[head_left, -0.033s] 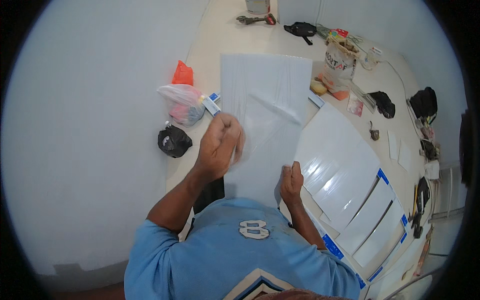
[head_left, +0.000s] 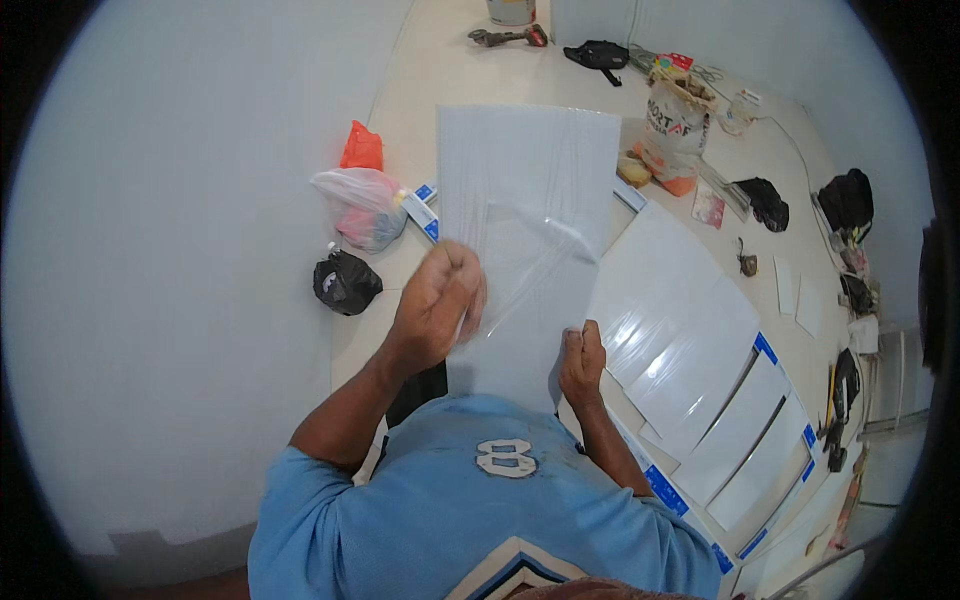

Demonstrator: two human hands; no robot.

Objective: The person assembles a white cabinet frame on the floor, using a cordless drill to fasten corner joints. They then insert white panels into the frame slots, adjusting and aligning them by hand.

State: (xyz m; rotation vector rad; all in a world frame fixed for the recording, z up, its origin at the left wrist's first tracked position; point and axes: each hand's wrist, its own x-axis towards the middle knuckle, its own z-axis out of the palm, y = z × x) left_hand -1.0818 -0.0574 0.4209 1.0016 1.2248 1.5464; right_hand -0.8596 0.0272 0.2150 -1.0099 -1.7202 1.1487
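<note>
The panel (head_left: 528, 300) fills the centre of the frame, its long axis running up the picture from the shirt (head_left: 440, 480) toward the top, its far end well beyond both hands. From here I see the right hand (head_left: 582, 360) clamped on the lower right edge, thumb on the face. The left hand (head_left: 442, 300) sits across from it at the left edge, higher in the frame and so nearer the far end; its fingers curl over the face, blurred, and I can't tell whether they pinch the film (head_left: 545, 228). That film lies creased up and right of the left hand, above the right.
</note>
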